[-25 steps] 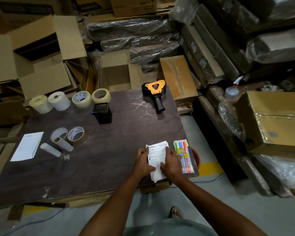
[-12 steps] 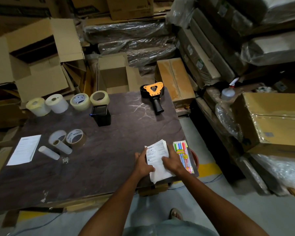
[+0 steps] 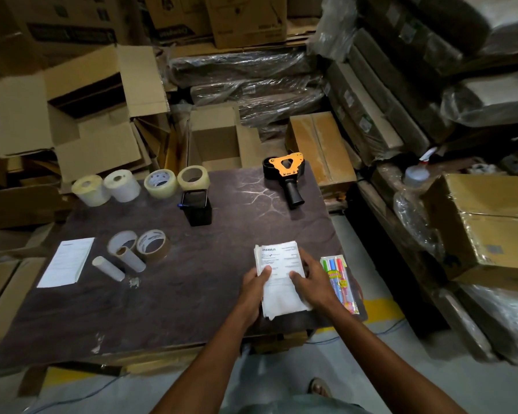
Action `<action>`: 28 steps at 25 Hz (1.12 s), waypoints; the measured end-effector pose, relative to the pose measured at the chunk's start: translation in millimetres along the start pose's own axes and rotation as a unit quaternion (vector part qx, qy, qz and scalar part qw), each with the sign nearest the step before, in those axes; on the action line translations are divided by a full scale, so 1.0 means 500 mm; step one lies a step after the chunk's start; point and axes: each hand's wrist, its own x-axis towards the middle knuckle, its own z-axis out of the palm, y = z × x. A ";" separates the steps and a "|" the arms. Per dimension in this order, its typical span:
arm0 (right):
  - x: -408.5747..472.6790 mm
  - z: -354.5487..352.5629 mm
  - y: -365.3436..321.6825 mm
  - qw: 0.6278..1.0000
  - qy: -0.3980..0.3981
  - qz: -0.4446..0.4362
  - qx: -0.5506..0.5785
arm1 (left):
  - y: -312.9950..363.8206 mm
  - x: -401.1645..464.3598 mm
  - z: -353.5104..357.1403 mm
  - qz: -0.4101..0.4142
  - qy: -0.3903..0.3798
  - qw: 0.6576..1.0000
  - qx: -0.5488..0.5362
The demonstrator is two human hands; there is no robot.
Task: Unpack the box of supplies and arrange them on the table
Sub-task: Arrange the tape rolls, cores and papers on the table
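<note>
Flat rectangular paper stack [image 3: 280, 282] between hands [image 3: 284, 286]

Paper stack [image 3: 281, 282] lies on table [image 3: 192, 294], left of pens [image 3: 340, 282].

ok so on the table [image 3: 192, 294] I count four rolls along the back: two label rolls [image 3: 106, 188] and two clear tape rolls [image 3: 177, 182]; two more tape rolls [image 3: 141, 245] nearer the middle; two bare cardboard tubes [image 3: 118, 263]; one tape dispenser [image 3: 286, 174]; one black pen holder [image 3: 195, 207]; one pack of markers [image 3: 338, 282], three colours showing; one loose sheet [image 3: 68, 261]; one stack of slips [image 3: 280, 279]
</note>
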 end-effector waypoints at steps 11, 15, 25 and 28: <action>-0.017 0.016 -0.060 0.989 0.127 -0.048 0.055 | 0.040 -0.006 -0.034 0.216 0.007 0.971 0.102; -0.020 0.008 -0.084 0.990 0.113 -0.039 0.076 | 0.046 -0.011 -0.047 0.211 0.014 0.973 0.089; -0.031 -0.022 -0.121 0.981 0.126 -0.030 0.142 | 0.081 -0.035 -0.049 0.166 0.053 0.983 0.055; -0.030 -0.025 -0.124 0.984 0.130 -0.022 0.117 | 0.088 -0.038 -0.048 0.179 0.066 0.980 0.059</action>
